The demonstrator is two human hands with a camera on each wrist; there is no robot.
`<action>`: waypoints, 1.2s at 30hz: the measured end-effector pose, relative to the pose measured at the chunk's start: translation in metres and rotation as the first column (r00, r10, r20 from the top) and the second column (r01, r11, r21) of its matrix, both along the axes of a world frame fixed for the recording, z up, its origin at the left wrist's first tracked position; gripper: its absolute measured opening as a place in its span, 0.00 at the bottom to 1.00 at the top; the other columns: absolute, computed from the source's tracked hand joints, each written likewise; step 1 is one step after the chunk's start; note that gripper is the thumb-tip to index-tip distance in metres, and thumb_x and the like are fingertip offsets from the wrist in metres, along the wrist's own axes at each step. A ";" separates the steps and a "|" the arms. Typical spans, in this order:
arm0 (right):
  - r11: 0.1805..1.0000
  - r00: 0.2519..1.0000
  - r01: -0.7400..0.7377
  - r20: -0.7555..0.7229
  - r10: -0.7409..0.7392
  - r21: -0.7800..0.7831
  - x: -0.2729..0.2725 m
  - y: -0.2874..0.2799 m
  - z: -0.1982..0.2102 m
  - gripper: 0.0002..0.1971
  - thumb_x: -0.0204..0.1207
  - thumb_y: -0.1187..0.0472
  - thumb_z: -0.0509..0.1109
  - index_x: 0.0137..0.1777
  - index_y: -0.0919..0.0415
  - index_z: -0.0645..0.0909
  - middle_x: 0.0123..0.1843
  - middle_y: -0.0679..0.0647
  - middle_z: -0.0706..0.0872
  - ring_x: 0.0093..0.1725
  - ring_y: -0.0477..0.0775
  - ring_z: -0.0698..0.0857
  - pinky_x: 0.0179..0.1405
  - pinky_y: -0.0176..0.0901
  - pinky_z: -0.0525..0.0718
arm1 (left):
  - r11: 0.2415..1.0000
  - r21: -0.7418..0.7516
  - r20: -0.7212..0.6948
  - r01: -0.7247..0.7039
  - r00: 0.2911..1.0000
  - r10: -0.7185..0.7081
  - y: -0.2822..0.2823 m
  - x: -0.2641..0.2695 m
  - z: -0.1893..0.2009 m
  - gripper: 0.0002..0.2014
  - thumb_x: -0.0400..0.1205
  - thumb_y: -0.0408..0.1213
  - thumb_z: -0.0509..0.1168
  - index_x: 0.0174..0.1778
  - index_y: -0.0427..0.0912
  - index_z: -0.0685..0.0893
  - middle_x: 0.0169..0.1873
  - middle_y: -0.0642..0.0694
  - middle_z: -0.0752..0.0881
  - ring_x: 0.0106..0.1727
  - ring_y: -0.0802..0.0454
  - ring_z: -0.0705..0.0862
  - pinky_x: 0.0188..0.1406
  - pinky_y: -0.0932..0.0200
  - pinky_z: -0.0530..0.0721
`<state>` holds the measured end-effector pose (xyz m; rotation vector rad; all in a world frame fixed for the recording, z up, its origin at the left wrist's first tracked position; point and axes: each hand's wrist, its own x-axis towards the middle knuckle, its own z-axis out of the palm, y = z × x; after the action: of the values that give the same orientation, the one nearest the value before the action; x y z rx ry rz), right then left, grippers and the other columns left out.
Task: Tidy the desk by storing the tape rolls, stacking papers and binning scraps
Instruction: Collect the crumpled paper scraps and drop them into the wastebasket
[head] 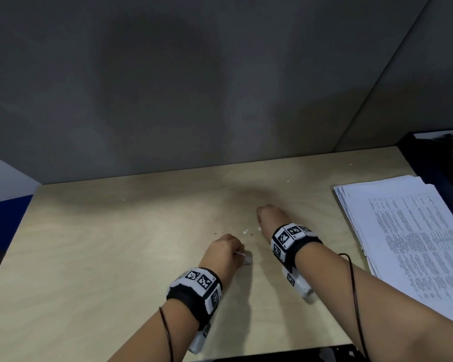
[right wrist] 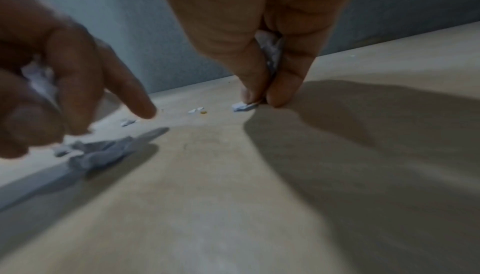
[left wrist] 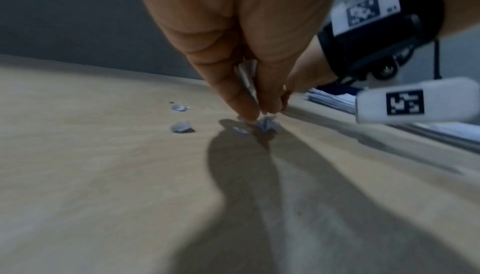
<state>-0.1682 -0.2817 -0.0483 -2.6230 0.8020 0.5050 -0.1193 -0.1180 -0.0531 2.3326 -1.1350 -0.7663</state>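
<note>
Few paper scraps (left wrist: pixel 182 127), pale desk (head: pixel 115 244), grey wall (head: pixel 168 87)
</note>
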 end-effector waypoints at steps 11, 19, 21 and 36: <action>0.891 0.902 0.384 0.112 -0.418 0.241 -0.078 -0.012 0.009 0.08 0.75 0.71 0.63 0.45 0.63 0.83 0.51 0.61 0.87 0.50 0.61 0.85 0.46 0.43 0.83 | 0.957 0.185 0.130 0.222 0.960 -0.247 -0.037 -0.014 -0.001 0.06 0.78 0.32 0.63 0.48 0.42 0.82 0.49 0.39 0.83 0.50 0.38 0.83 0.47 0.52 0.81; 0.612 0.585 0.602 0.239 -0.775 0.512 -0.154 -0.035 0.030 0.11 0.72 0.72 0.65 0.33 0.58 0.80 0.38 0.48 0.84 0.33 0.44 0.80 0.35 0.37 0.80 | 0.987 -0.027 -0.042 0.157 0.986 -0.158 -0.099 -0.070 0.035 0.04 0.74 0.29 0.67 0.39 0.42 0.85 0.36 0.46 0.86 0.40 0.48 0.84 0.34 0.62 0.75; 0.545 0.496 0.620 0.256 -0.830 0.565 -0.181 -0.045 0.036 0.11 0.72 0.73 0.67 0.32 0.59 0.81 0.37 0.46 0.84 0.39 0.45 0.82 0.43 0.39 0.81 | 0.980 -0.066 -0.113 0.190 0.974 -0.197 -0.121 -0.100 0.040 0.09 0.74 0.29 0.68 0.34 0.49 0.81 0.31 0.49 0.84 0.34 0.51 0.83 0.33 0.63 0.76; -0.053 -0.242 0.782 0.223 -0.944 0.621 -0.495 -0.098 0.010 0.14 0.73 0.70 0.69 0.29 0.55 0.79 0.29 0.56 0.82 0.26 0.53 0.79 0.34 0.49 0.85 | 0.807 -0.170 -0.208 0.565 0.780 -0.590 -0.263 -0.364 0.052 0.11 0.77 0.29 0.68 0.34 0.49 0.80 0.30 0.50 0.83 0.31 0.58 0.82 0.35 0.67 0.80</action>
<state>-0.6629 -0.3794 -0.0383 -0.9771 1.8703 -0.7183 -0.4837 -0.3809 -0.0013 1.7276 -1.7497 -1.1481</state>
